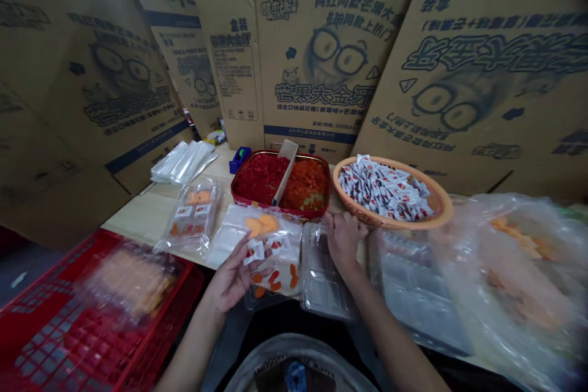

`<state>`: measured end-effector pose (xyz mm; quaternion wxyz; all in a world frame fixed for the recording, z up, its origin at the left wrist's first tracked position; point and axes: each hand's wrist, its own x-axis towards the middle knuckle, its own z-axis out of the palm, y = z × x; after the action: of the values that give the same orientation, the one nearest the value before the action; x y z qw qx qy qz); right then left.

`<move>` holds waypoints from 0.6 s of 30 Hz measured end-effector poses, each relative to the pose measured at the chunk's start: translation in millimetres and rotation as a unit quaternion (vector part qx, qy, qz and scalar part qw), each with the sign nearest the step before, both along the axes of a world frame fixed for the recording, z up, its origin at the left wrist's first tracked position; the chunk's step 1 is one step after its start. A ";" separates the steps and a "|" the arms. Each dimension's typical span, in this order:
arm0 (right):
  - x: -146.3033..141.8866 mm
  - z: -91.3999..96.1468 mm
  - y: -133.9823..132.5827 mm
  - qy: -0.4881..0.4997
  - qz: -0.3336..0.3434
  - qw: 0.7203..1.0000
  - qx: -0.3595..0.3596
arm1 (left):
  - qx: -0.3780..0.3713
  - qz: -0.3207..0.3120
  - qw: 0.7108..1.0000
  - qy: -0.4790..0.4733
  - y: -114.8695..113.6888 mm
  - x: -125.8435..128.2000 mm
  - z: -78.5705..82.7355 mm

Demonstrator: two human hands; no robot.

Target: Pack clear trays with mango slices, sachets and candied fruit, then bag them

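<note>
My left hand (234,275) lies with its fingers spread against a clear plastic tray (271,275) holding orange pieces and small red-and-white sachets (254,252). Nothing in that hand is clearly gripped. My right hand (344,242) has curled fingers by the rim of an orange woven basket (390,193) heaped with sachets. Whether it pinches anything is hidden. Beneath that arm sits an empty clear tray (324,275). A filled pack (195,217) lies to the left on the pale wooden table (156,220).
A red tray (280,180) holds diced red and orange fruit, split by a divider. Clear bags (181,162) and a blue tape dispenser (239,159) stand behind. Printed cardboard sheets (312,55) wall the table. A red crate (92,312) sits lower left; stacked trays and a plastic bag (509,282) lie right.
</note>
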<state>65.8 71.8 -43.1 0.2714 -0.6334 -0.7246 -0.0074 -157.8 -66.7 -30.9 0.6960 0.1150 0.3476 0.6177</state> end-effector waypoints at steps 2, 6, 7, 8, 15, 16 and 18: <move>5.6 16.4 2.5 0.073 0.042 0.996 -0.017 | 0.003 -0.005 1.000 -0.005 1.1 0.3 -1.0; -5.1 53.0 2.5 0.209 0.146 0.961 -0.110 | 0.002 -0.017 1.000 -0.023 5.6 4.7 -7.2; -14.7 60.9 1.0 0.199 0.168 0.958 -0.123 | 0.000 -0.020 0.999 -0.027 7.1 7.2 -9.0; -26.8 67.3 -0.9 0.169 0.183 0.961 -0.124 | -0.004 -0.023 0.999 -0.032 8.7 10.4 -10.6; -115.2 61.4 -4.8 -0.082 0.180 0.979 -0.053 | -0.003 -0.066 0.993 -0.096 14.6 39.2 -7.6; -121.3 56.8 -3.6 -0.087 0.181 0.978 -0.057 | 0.003 -0.062 0.994 -0.094 14.3 42.1 -6.5; -128.1 49.1 -0.7 -0.095 0.180 0.977 -0.058 | 0.022 -0.037 0.996 -0.074 13.4 46.4 -5.7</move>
<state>-62.3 71.1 6.0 0.1612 -0.5038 -0.8483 0.0232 -111.4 -53.2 -36.6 0.7395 0.0971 0.2772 0.6056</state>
